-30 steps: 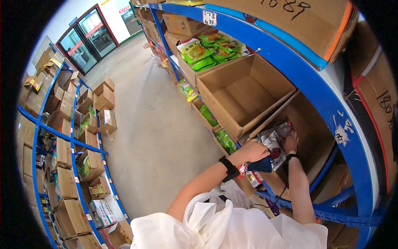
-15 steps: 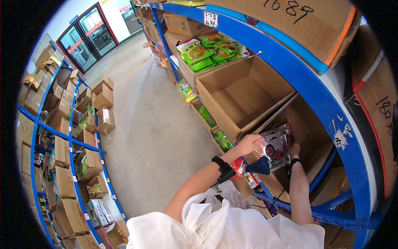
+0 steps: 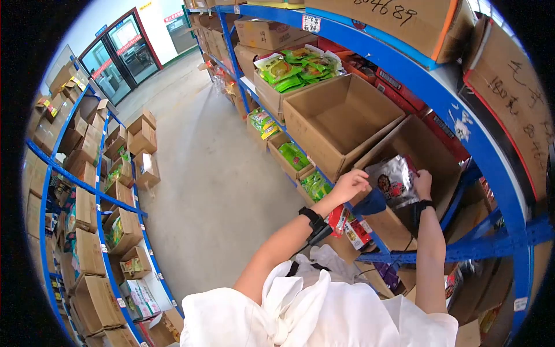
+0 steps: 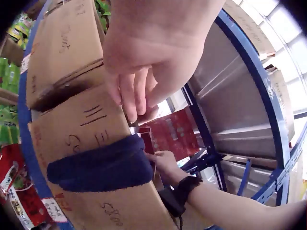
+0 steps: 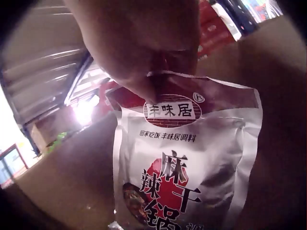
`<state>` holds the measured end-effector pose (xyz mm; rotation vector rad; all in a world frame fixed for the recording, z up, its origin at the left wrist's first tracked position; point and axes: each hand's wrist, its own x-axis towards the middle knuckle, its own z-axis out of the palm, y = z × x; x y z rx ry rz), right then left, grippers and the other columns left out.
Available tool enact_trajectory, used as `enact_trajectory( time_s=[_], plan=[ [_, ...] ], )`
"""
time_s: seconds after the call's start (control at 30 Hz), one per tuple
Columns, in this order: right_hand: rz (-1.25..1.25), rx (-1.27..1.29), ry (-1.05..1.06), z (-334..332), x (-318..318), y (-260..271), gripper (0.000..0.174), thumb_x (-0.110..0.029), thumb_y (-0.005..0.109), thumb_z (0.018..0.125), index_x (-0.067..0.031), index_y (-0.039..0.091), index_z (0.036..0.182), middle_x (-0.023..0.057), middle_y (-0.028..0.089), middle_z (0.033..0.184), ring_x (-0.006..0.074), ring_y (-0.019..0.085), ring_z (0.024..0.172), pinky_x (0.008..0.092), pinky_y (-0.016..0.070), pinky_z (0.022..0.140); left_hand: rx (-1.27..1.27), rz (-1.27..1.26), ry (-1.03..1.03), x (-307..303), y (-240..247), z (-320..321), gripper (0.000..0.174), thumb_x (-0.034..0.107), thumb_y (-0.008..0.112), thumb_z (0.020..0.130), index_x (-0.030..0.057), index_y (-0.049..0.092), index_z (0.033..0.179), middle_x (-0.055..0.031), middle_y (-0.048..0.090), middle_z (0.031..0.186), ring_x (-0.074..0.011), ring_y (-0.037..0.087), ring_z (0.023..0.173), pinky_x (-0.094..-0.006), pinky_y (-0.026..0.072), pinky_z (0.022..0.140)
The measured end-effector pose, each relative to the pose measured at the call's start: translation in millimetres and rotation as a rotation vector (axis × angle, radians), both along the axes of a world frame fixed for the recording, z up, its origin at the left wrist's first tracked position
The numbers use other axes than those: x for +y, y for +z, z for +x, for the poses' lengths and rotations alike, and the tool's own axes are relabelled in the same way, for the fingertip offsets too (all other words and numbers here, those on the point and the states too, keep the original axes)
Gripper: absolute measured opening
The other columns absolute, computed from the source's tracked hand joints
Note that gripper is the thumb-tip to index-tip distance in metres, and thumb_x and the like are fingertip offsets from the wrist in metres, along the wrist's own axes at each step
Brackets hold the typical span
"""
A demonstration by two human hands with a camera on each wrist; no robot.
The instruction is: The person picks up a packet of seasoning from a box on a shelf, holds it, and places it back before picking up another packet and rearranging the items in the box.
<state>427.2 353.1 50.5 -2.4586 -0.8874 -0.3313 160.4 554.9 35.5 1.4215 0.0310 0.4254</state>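
Note:
My right hand (image 3: 423, 185) pinches the top edge of a silver seasoning pouch (image 3: 392, 180) with a dark red top band. In the right wrist view the pouch (image 5: 182, 158) hangs with its printed front showing, thumb against the red band. It is over an open cardboard box (image 3: 419, 144) on the shelf. My left hand (image 3: 350, 186) hovers at the pouch's left side, above the box's near edge, fingers loosely bent and holding nothing. In the left wrist view a dark blue cloth (image 4: 100, 163) drapes over the box's front wall, below the left hand (image 4: 144, 62).
Another open box (image 3: 344, 124) stands left of the working box, then one with green packets (image 3: 298, 66). Blue shelf beams (image 3: 399, 55) run above and beside the hands. Red packets (image 3: 355, 231) sit lower down. Across the aisle floor (image 3: 196, 173) is a second shelf.
My left hand has come off the pouch and lies a little to its left with looser fingers. The right hand keeps the pouch, now lifted and turned. The head view has shifted slightly.

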Motion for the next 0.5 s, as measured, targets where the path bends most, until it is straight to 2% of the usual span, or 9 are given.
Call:
enact_trajectory(
  time_s=[0.1,0.23,0.33,0.4,0.5],
  plan=[
    [0.075,-0.111,0.024,-20.0,1.8,18.6,0.019,-0.012,0.065,0.076,0.0064,0.059,0.075,0.0254,0.057,0.083,0.0422,0.055,0.081,0.0451,0.0428,0.071,-0.006,0.081,0.016,-6.8,15.8,-21.2,0.024,0.001,0.055,0.086,0.0002,0.051,0.11,-0.0093,0.062,0.098,-0.0138,0.061,0.089,-0.0262,0.0484,0.077],
    [0.061,-0.283,0.039,-62.9,1.9,77.5,0.018,-0.011,0.063,0.079,0.0059,0.056,0.075,0.0226,0.055,0.081,0.0413,0.052,0.08,0.0443,0.0425,0.071,0.039,0.086,0.043,-21.8,35.0,-50.6,0.022,0.004,0.057,0.085,-0.0004,0.054,0.107,-0.009,0.062,0.096,-0.0138,0.061,0.09,-0.026,0.0482,0.077],
    [0.157,-0.417,0.046,-93.5,-3.2,121.3,0.02,-0.01,0.061,0.08,0.006,0.054,0.072,0.0213,0.054,0.08,0.0399,0.052,0.08,0.0435,0.0424,0.07,-0.012,0.097,0.075,-40.4,25.4,-69.1,0.025,0.006,0.06,0.084,-0.0004,0.054,0.107,-0.0096,0.062,0.099,-0.0142,0.061,0.088,-0.0263,0.0483,0.077],
    [0.241,-0.581,0.076,-114.3,-11.2,147.2,0.017,-0.01,0.061,0.08,0.0054,0.059,0.076,0.0199,0.058,0.085,0.0382,0.054,0.082,0.0421,0.0441,0.073,0.013,0.084,0.07,-57.4,24.7,-86.7,0.029,0.008,0.063,0.082,0.0003,0.053,0.109,-0.0105,0.06,0.103,-0.0157,0.06,0.09,-0.0277,0.0484,0.077],
    [0.284,-0.614,0.055,-153.1,-25.2,181.1,0.015,-0.009,0.062,0.08,0.0036,0.065,0.088,0.0161,0.063,0.094,0.0327,0.059,0.089,0.0375,0.0469,0.08,0.036,0.183,0.142,-85.3,33.4,-114.4,0.038,0.013,0.067,0.08,0.0014,0.051,0.113,-0.0117,0.056,0.11,-0.0184,0.058,0.095,-0.0303,0.0481,0.079]
  ],
)
